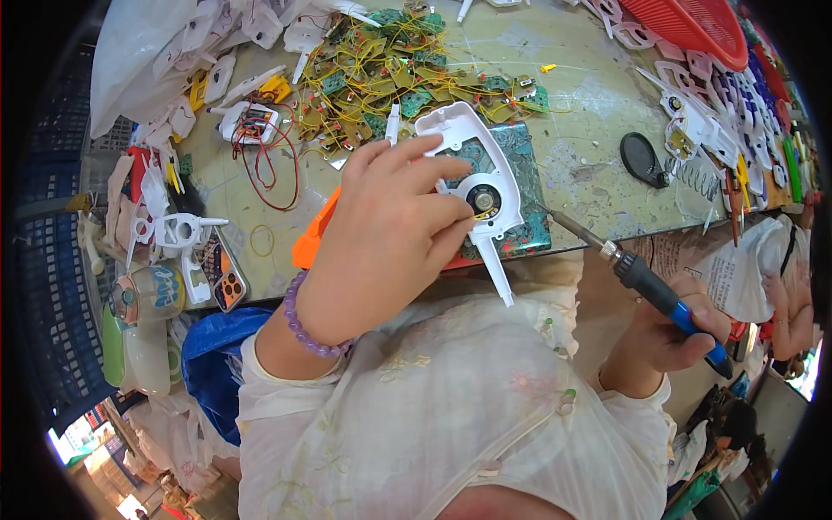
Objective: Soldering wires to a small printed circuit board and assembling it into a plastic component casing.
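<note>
A white plastic shell (507, 186) with a narrow handle lies near the table's front edge on a dark teal pad (530, 160). Set in its round seat is a small black speaker (483, 200). My left hand (390, 217) reaches over the shell, thumb and index finger closed together at the speaker's near-left rim; whatever they pinch is hidden. The other fingers stretch over the shell's left side. In my right hand (685, 321) is a soldering iron (646, 282) with a blue and black handle, its tip pointing up-left toward the pad, apart from the shell.
Green circuit boards (381, 78) with yellow wires are heaped at the back. Left are a battery holder (256, 124) with red wires, an orange piece (316, 232) and a phone (227, 277). White shells (702, 121), a black oval cover (641, 156) and a red basket (693, 26) lie right.
</note>
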`<state>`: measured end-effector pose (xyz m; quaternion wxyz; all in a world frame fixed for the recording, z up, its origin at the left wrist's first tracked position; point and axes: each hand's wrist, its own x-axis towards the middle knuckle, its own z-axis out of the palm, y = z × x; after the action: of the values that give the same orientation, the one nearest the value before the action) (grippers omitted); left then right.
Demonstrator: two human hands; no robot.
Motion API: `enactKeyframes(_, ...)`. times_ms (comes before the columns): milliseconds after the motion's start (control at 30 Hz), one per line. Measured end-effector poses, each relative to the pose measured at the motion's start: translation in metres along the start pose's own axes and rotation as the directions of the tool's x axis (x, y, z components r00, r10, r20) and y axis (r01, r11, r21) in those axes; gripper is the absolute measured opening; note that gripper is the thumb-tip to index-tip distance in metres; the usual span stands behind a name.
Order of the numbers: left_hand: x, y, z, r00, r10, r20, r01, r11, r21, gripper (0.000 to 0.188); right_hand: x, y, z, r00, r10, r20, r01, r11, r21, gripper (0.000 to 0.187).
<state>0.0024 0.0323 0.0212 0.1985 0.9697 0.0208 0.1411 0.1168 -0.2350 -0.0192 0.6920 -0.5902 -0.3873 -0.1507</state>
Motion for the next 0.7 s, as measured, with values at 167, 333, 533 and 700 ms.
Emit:
enactKeyframes(167,-0.008,0.001,-0.001,0.987,-0.155,-0.051,0.136,0.953,-0.272,0.013,0.001,0.002,-0.003,1.0,-0.002,0.005,0.002,1.0,0.003,0.037)
enactKeyframes(333,-0.016,0.005,0.008,0.972,-0.111,-0.209,0.07,0.978,-0.195,0.017,0.002,0.002,-0.001,1.0,0.015,0.015,-0.015,1.0,0.02,0.037)
enactKeyframes(533,-0.014,0.014,0.025,0.954,-0.035,-0.299,0.017,0.998,-0.06,0.017,0.005,0.002,0.004,1.0,0.022,0.017,-0.022,1.0,-0.015,0.037)
enactKeyframes(700,-0.009,0.021,0.029,0.967,-0.044,-0.251,0.035,0.999,-0.039,0.014,0.01,0.001,0.007,0.994,-0.009,0.108,0.009,1.0,-0.002,0.036)
